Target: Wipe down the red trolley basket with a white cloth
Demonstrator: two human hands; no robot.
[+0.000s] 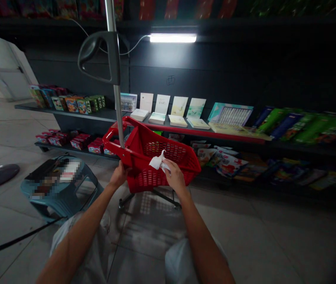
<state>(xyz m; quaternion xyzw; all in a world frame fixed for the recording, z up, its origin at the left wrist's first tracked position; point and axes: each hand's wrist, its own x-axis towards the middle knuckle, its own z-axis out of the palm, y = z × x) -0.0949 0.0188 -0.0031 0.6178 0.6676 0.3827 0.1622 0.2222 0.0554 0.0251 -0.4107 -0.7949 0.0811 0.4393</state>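
Where pale floor tiles [274, 236] meet dark shelving [185, 130], left hand [119, 175] gripping red basket [156, 157], right hand [173, 175] fingers around white cloth [157, 161]

Both hands [147, 175] apparently closed, arms outstretched.

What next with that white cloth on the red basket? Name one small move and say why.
Probably draw the white cloth along the near rim of the red basket. The right hand presses it there, while the left hand grips the basket's corner by the pole, steadying it.
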